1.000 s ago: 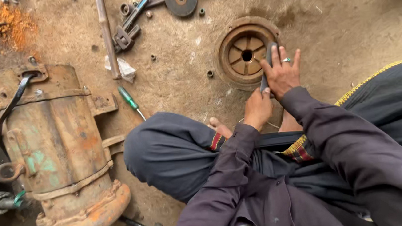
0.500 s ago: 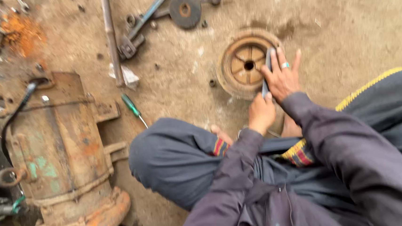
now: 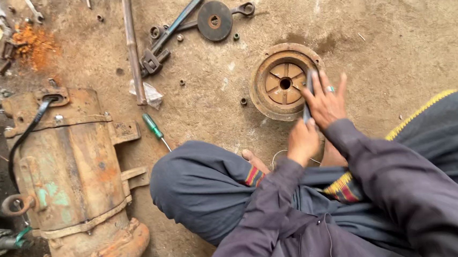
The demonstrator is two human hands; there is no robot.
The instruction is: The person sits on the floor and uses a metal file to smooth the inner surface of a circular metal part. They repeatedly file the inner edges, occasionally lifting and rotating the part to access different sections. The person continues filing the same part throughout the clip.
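Hands meet at the rusty round cover (image 3: 282,82): your left hand (image 3: 302,141) grips a file (image 3: 308,93), right hand (image 3: 325,103) fingers spread over it.

Tool (image 3: 307,93) — mostly hidden by hands

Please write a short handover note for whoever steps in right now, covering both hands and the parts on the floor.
Right hand: fingers spread on the rim of the round rusty end cover, steadying a dark tool.
Left hand: closed around the tool's lower end.
The cover lies flat on the floor, apart from the rusty motor body at left.
A green screwdriver, a wrench and a dark disc lie loose nearby.
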